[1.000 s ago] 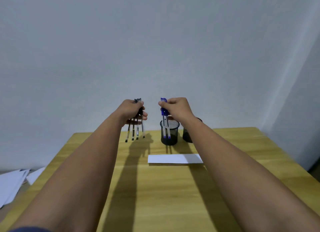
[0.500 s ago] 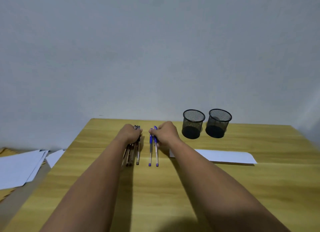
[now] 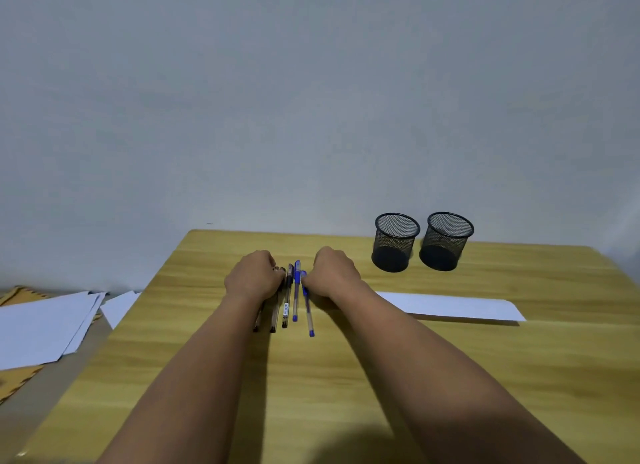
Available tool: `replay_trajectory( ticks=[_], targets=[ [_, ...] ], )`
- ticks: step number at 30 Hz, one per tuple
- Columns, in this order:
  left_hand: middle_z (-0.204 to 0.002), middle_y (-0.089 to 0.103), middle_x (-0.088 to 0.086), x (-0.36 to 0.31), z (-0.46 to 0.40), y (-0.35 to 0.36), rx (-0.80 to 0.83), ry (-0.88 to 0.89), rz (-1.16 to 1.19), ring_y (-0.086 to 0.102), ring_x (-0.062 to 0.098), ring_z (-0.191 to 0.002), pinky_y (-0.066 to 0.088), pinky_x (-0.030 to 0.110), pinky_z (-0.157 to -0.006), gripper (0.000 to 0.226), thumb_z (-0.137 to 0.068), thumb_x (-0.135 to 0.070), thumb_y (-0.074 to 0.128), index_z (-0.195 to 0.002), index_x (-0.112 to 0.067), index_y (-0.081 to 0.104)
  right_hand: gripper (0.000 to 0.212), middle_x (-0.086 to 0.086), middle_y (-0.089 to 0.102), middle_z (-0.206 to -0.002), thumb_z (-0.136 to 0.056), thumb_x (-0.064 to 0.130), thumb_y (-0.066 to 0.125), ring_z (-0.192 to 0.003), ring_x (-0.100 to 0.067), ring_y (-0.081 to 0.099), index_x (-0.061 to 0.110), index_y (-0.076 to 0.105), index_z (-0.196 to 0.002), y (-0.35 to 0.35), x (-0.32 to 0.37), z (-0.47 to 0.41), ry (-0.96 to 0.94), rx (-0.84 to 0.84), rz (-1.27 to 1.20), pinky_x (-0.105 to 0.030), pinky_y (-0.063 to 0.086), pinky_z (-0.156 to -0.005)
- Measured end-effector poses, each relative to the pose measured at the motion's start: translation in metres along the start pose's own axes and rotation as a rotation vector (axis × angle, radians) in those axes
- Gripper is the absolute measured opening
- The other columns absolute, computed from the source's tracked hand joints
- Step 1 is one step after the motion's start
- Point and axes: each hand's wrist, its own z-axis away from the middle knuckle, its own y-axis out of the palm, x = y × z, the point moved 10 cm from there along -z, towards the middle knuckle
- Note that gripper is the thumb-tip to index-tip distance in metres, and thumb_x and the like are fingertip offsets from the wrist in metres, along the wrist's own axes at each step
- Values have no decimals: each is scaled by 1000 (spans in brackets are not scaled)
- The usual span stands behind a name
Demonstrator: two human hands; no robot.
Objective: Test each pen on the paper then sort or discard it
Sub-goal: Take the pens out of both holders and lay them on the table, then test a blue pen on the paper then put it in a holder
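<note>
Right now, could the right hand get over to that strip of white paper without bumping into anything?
Probably yes. The right hand sits by the blue pens, and the white paper lies just to its right on bare table. The mesh cups stand farther back, off that path.

Far right: two mesh cups are stood side by side, a narrow gap between.
Right of hands: paper is laid flat.
Centre: pens are lined up.
Near table: bare wood is seen between forearms.
</note>
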Motion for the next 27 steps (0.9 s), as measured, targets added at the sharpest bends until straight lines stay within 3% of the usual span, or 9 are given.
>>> replay_trajectory(
  ticks=[4, 10, 13, 16, 19, 22, 25, 27],
  targets=[
    [-114, 68, 1, 2, 3, -3, -18, 16, 13, 63, 24, -99, 48, 34, -74, 30, -91, -43, 64, -112, -23, 66, 22, -8, 62, -102, -91, 23, 72, -92, -30, 60, 14, 56, -102, -1, 6, 6, -10, 29, 27, -33, 43, -64],
    [-108, 69, 0, 2, 9, -7, -44, 41, 15, 64, 21, -93, 55, 36, -76, 28, -93, -42, 62, -111, -22, 66, 29, -11, 64, -112, -89, 18, 76, -96, -29, 61, 14, 52, -103, 6, 9, 11, -8, 68, 54, -36, 48, -71],
    [-113, 69, 0, 0, 13, -12, -46, 66, 28, 64, 21, -99, 55, 37, -79, 32, -92, -42, 63, -117, -23, 65, 29, -11, 65, -114, -89, 17, 78, -96, -29, 60, 14, 52, -102, 2, 11, 13, -7, 50, 42, -36, 48, -71],
    [-124, 66, 0, -7, 18, -21, -41, 118, 64, 62, 22, -109, 55, 41, -85, 36, -90, -40, 66, -123, -24, 63, 32, -8, 61, -102, -87, 25, 81, -94, -29, 63, 13, 53, -98, -13, 12, 15, 5, 16, -9, -34, 47, -67],
    [-133, 63, -3, -22, 25, -32, -43, 211, 92, 59, 20, -119, 53, 37, -89, 44, -90, -32, 67, -132, -27, 59, 31, -7, 62, -84, -84, 28, 80, -77, -29, 60, 13, 54, -77, -32, 11, 18, 7, 32, -89, -28, 41, -56],
    [-139, 60, -7, -46, 38, -41, -32, 335, 115, 54, 17, -128, 49, 35, -99, 52, -90, -28, 68, -140, -29, 55, 25, -13, 58, -68, -87, 15, 77, -55, -26, 63, 8, 58, -73, -48, 7, 30, -6, 125, -352, -28, 47, -57],
    [-121, 70, -11, -68, 52, -47, -13, 421, 114, 62, 13, -115, 53, 37, -95, 32, -91, -28, 68, -123, -30, 68, 4, -18, 59, -73, -91, 0, 69, -42, -13, 62, 0, 66, -87, -72, -2, 53, -4, 190, -534, -17, 42, -43],
    [-100, 74, -13, -83, 62, -52, -7, 464, 114, 67, 11, -96, 57, 38, -84, 15, -91, -30, 69, -105, -31, 75, 12, -19, 67, -81, -90, 1, 73, -55, -16, 66, -10, 74, -95, -87, -17, 61, 17, 184, -590, -20, 46, -48]
  ],
)
